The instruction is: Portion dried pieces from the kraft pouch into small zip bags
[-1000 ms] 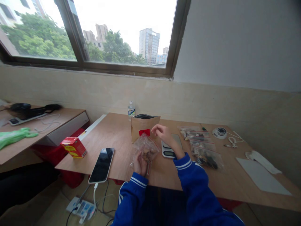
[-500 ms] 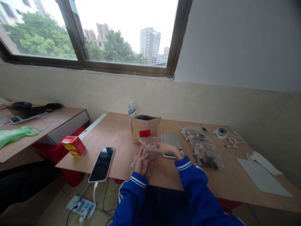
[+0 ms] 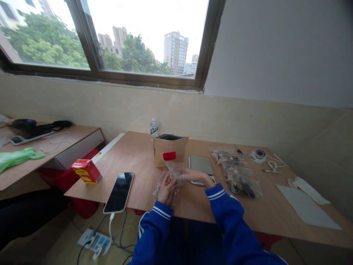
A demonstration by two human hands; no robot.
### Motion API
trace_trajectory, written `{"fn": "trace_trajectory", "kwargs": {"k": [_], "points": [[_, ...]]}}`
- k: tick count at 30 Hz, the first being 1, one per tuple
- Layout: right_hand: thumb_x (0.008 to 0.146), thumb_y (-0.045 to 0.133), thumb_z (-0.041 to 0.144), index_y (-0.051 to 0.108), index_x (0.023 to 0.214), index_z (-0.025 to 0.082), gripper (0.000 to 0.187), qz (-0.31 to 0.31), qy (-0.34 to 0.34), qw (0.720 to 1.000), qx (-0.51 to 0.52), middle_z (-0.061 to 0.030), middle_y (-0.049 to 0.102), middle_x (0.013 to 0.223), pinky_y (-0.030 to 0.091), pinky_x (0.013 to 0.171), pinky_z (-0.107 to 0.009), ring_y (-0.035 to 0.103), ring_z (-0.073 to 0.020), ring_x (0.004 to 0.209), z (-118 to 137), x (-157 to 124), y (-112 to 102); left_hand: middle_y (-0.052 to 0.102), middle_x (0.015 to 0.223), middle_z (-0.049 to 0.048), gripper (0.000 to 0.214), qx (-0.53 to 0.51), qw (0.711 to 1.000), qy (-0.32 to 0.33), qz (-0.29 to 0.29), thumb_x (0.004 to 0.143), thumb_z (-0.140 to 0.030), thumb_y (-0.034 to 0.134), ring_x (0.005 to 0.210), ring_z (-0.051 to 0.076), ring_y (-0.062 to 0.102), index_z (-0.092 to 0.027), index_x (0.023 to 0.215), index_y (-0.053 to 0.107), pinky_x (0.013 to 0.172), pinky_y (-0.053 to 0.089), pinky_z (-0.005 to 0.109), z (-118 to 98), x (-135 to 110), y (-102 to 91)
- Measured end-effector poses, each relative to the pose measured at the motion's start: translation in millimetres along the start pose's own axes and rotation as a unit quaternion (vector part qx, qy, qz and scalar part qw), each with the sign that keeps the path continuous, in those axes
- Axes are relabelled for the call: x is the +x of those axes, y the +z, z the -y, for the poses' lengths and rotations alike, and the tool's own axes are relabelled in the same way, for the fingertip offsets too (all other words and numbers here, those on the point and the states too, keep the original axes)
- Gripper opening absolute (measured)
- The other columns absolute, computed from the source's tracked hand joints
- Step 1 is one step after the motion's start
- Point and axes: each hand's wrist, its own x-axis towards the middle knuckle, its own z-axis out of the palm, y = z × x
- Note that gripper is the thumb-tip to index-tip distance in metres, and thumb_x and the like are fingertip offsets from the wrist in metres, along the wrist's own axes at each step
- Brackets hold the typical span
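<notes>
One clear plastic bag [image 3: 178, 168] is up just in front of the brown pouch [image 3: 167, 147] on the counter [image 3: 140, 156]. Left hand's [image 3: 166, 189] fingers have it gripped from below; right hand's [image 3: 190, 174] are in or behind the plastic, so honestly can't tell if they're grasping anything. Scale's [image 3: 201, 164] just past the right wrist.

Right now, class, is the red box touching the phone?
Apart. The head view shows a strip of tabletop between the red box and the phone.
</notes>
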Motion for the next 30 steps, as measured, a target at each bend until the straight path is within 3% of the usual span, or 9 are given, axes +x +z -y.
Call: {"fn": "trace_trajectory", "kwargs": {"k": [4,10,16,22,26,30], "points": [[0.058,0.076,0.039,0.065,0.100,0.017,0.049,-0.022,-0.002,1.000,0.022,-0.0077,0.066,0.104,0.046,0.086,-0.037,0.060,-0.0220,0.093,-1,-1,5,0.059,0.124,0.0085,0.048,-0.002,1.000,0.002,-0.001,0.065,-0.007,0.070,0.120,0.025,0.049,-0.020,0.110,0.059,0.104,0.038,0.038,-2,-1,2.3],[0.059,0.074,0.037,0.068,0.089,0.016,0.036,-0.085,-0.019,0.995,0.043,-0.0072,0.069,0.092,0.047,0.078,-0.035,0.062,-0.0210,0.082,-5,2,11,0.061,0.122,0.0075,0.047,-0.025,1.000,-0.011,0.003,0.070,-0.006,0.066,0.121,0.023,0.049,-0.020,0.114,0.059,0.104,0.039,0.035,-6,-2,6.8],[0.063,0.070,0.035,0.069,0.088,0.013,0.033,-0.104,-0.010,0.991,0.084,-0.0072,0.070,0.086,0.048,0.067,-0.030,0.061,-0.0177,0.072,-11,7,11,0.062,0.120,0.0069,0.037,-0.030,0.999,-0.014,-0.008,0.075,-0.008,0.061,0.116,0.021,0.053,-0.021,0.109,0.062,0.102,0.041,0.034,-7,-1,4.7],[0.064,0.069,0.031,0.069,0.088,0.014,0.029,-0.214,0.005,0.969,0.121,-0.0059,0.070,0.082,0.047,0.062,-0.026,0.062,-0.0149,0.068,-19,1,-5,0.063,0.117,0.0069,0.032,-0.039,0.999,0.018,-0.005,0.076,-0.010,0.062,0.113,0.019,0.055,-0.018,0.106,0.064,0.099,0.043,0.030,-7,1,4.4],[0.065,0.070,0.033,0.068,0.092,0.017,0.032,-0.283,-0.060,0.940,0.179,-0.0077,0.069,0.093,0.050,0.074,-0.030,0.064,-0.0175,0.081,6,-13,-22,0.064,0.116,0.0064,0.031,-0.058,0.997,0.002,-0.047,0.076,-0.006,0.059,0.112,0.018,0.056,-0.018,0.104,0.065,0.096,0.046,0.027,-8,0,5.4],[0.069,0.068,0.035,0.063,0.103,0.019,0.038,-0.360,-0.203,0.903,0.114,-0.0076,0.066,0.106,0.049,0.083,-0.033,0.062,-0.0184,0.093,65,-6,-33,0.064,0.117,0.0070,0.029,-0.064,0.996,-0.001,-0.064,0.078,-0.005,0.057,0.112,0.018,0.057,-0.017,0.103,0.065,0.094,0.047,0.027,-11,-1,7.8]]}}
